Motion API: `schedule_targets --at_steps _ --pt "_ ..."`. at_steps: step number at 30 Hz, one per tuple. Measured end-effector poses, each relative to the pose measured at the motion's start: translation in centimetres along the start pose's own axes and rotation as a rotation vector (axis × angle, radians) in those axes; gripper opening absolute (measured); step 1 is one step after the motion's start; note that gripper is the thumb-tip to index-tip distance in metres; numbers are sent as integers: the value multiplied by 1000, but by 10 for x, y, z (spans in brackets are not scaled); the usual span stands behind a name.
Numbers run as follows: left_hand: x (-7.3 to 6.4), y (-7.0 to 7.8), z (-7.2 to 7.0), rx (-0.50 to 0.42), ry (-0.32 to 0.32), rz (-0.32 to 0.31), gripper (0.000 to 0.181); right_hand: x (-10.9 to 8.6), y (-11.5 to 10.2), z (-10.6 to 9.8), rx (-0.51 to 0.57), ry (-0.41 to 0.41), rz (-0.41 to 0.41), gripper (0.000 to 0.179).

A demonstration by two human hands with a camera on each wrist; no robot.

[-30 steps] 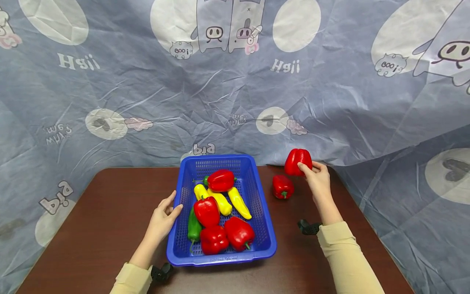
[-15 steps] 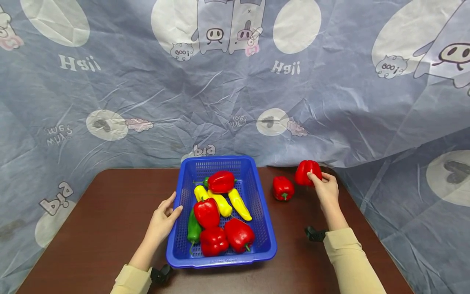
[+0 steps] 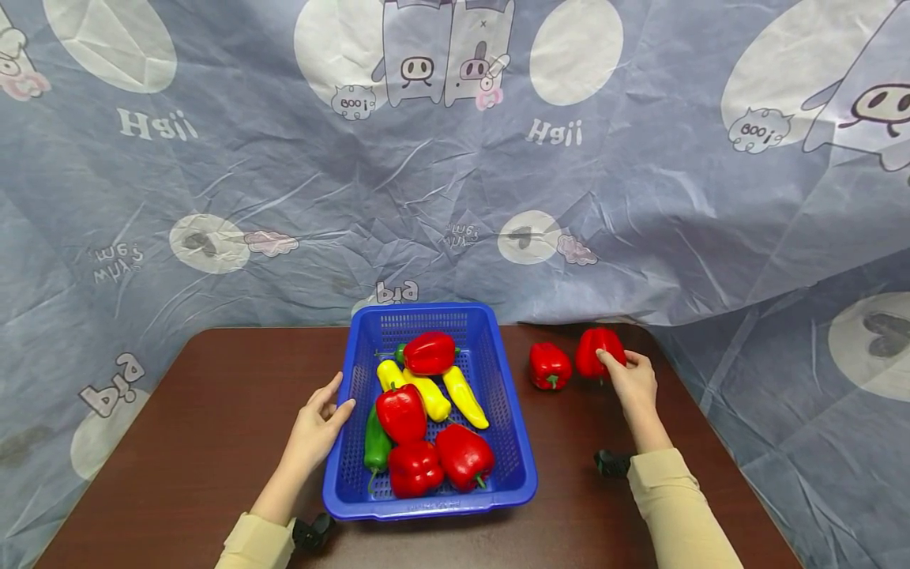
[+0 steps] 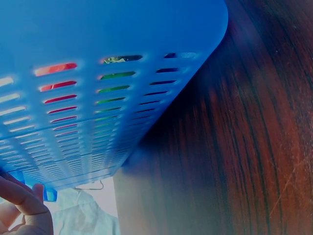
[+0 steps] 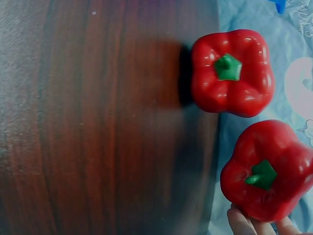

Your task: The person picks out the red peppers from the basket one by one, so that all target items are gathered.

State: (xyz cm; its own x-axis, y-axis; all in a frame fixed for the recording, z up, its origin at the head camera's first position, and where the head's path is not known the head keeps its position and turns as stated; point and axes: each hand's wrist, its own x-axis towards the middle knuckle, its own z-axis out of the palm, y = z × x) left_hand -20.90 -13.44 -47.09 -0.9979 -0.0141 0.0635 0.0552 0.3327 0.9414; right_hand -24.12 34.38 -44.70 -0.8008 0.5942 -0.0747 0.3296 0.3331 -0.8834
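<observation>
My right hand grips a red bell pepper near the table's far right corner. In the right wrist view, its fingertips press the side of that held bell pepper, green stem toward the camera. Just left of it, a second red bell pepper lies on the table. My left hand holds the left rim of a blue plastic basket, thumb at the edge. Inside are several red bell peppers, yellow peppers and a green chili pepper.
The basket stands on a dark brown wooden table. A grey-blue printed cloth hangs right behind the table's far edge. Black wrist straps show beneath both forearms.
My right hand has moved right and down with the red bell pepper, bringing it level with the pepper on the table. The left hand and basket have stayed put.
</observation>
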Motion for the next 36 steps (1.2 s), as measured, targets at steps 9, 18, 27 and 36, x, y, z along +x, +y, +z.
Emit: schedule_targets --at_steps 9,18,27,36 --pt "1 -2 1 -15 8 4 59 5 14 8 -55 7 -15 81" --pt "0 -1 1 -19 7 -13 58 7 21 14 -129 15 -43 84" --pt "1 -2 2 -7 9 -4 59 7 24 23 -176 42 -99 71" --pt "1 -3 2 -16 14 1 59 13 29 29 -181 16 -81 74"
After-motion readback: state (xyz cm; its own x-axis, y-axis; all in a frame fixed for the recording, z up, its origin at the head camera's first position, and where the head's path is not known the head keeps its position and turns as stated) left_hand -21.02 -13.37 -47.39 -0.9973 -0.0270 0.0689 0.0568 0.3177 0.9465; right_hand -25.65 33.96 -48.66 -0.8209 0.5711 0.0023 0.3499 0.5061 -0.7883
